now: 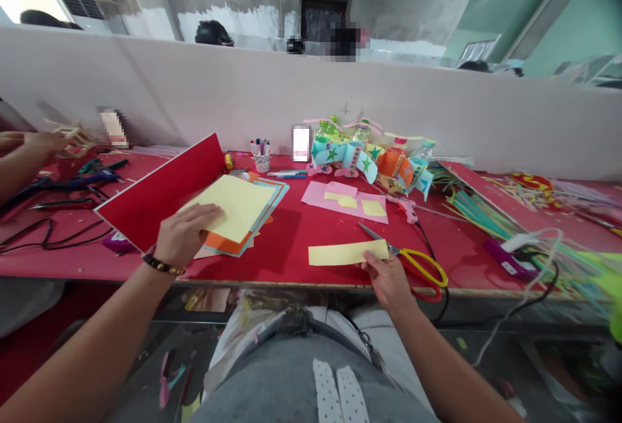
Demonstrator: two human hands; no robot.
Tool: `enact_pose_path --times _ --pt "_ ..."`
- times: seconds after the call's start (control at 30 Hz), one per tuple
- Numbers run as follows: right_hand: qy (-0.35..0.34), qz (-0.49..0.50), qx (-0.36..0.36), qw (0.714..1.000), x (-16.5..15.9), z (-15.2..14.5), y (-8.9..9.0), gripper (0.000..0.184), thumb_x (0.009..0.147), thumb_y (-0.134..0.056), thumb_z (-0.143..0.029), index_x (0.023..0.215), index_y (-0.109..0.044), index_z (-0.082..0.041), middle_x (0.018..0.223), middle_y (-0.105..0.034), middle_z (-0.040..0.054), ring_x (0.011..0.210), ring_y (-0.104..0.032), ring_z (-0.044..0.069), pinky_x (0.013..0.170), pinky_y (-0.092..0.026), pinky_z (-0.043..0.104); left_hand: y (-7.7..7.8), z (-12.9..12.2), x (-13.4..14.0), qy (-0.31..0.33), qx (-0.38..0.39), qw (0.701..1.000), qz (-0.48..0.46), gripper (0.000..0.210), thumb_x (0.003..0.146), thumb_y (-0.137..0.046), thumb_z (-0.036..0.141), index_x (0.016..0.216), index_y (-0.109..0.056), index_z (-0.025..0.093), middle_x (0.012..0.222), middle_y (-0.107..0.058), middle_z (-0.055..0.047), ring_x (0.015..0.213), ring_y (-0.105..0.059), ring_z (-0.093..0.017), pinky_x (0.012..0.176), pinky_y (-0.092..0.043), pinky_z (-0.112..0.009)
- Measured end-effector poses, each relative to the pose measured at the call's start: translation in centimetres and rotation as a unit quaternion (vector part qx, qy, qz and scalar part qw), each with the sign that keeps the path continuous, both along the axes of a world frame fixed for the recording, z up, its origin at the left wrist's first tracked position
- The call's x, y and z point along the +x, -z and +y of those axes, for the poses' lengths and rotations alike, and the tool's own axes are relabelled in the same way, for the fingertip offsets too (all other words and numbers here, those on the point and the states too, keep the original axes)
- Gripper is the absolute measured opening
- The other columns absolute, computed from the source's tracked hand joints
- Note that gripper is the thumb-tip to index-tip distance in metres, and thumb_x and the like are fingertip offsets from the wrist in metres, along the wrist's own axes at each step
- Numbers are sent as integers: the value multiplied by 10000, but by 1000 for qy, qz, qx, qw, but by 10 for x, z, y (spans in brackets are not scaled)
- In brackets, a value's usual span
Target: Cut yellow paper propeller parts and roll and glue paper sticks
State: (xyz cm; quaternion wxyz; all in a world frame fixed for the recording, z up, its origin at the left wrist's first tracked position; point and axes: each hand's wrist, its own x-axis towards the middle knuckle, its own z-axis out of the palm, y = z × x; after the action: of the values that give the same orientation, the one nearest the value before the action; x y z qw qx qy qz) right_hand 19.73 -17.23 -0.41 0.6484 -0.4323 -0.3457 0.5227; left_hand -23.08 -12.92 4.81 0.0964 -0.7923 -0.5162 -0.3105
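Note:
My left hand (pixel 187 232) lies with its fingers stretched over a pale yellow sheet of paper (pixel 243 199), the top one of a stack. Orange (pixel 226 243) and light blue sheets show beneath it. Near the table's front edge, my right hand (pixel 387 277) pinches the right end of a pale yellow paper strip (pixel 337 254), thumb on top. Just beyond that hand lie scissors (pixel 422 265) with yellow and red handles, partly behind the strip and hand. A pink sheet (pixel 318 195) with several yellow paper pieces on it lies farther back.
A red board (pixel 170 190) leans left of the stack. At the back stand a pen cup (pixel 262 162), a phone (pixel 301 144) and decorated bottles (pixel 362 151). A pink glue gun (pixel 408 209), a purple power strip (pixel 510 260) and cords lie right. Another person's hands (pixel 41 148) work far left.

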Motion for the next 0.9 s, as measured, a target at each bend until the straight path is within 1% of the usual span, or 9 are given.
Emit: enact_pose_path --times 0.1,0.2,0.3,0.37,0.43,0.53,0.63,0.73,0.9 --pt "4 -7 -5 1000 -1 5 -2 210 618 -777 -256 726 -629 -153 571 -610 -24 502 -545 125 606 -526 306 33 -2 -14 25 -82 992 95 486 728 -428 85 1170 -585 213 1267 -581 -46 1230 -475 -260 1085 -276 -483" --pt "11 -9 -8 1000 -2 9 -5 252 607 -783 -241 791 -633 -157 651 -646 -21 500 -558 116 599 -522 294 42 -5 -20 17 -125 984 125 692 648 -382 39 1306 -481 230 1431 -401 -55 1346 -301 -306 1061 -274 -534" --pt "11 -11 -13 1000 -4 14 -8 250 614 -778 -248 795 -632 -157 652 -648 -18 496 -557 112 586 -516 282 17 -6 4 54 -168 979 100 653 724 -394 81 1357 -423 237 1473 -328 -30 1356 -282 -288 1073 -289 -481" --pt "4 -13 -16 1000 -6 20 -10 248 618 -774 -258 792 -632 -154 643 -643 -14 497 -553 113 580 -512 282 -10 -1 41 64 -189 979 32 544 821 -447 216 1364 -418 234 1406 -439 -38 1295 -396 -256 1048 -348 -400" --pt "-10 -23 -18 1000 -10 27 -12 241 624 -772 -268 781 -632 -150 643 -643 -7 505 -558 120 581 -509 286 -32 10 87 87 -248 964 -31 477 856 -478 348 1321 -480 243 1311 -544 -46 1162 -533 -237 946 -435 -341" --pt "-25 -44 -18 999 -14 38 -17 203 643 -766 -273 731 -634 -146 599 -641 4 533 -581 144 601 -503 292 -43 35 157 206 -373 897 -118 483 838 -515 446 1250 -558 196 1187 -632 -59 1026 -607 -204 863 -461 -275" --pt "-22 -54 -15 998 -13 47 -22 160 674 -752 -265 711 -647 -150 593 -655 12 591 -607 154 653 -497 280 -31 62 202 308 -459 822 -141 435 753 -618 461 1057 -671 154 911 -702 -38 780 -623 -161 678 -456 -211" --pt "2 -66 -12 998 -7 52 -25 130 695 -743 -257 685 -664 -154 610 -669 13 613 -611 146 676 -493 267 -15 83 215 327 -533 762 -169 326 751 -616 432 794 -691 119 617 -608 7 546 -503 -90 509 -359 -173" --pt "30 -74 -35 996 4 55 -22 123 722 -722 -246 649 -680 -156 598 -660 17 603 -605 146 656 -496 268 -3 100 203 287 -599 692 -284 286 724 -654 405 748 -654 119 608 -560 12 531 -453 -73 507 -346 -183"
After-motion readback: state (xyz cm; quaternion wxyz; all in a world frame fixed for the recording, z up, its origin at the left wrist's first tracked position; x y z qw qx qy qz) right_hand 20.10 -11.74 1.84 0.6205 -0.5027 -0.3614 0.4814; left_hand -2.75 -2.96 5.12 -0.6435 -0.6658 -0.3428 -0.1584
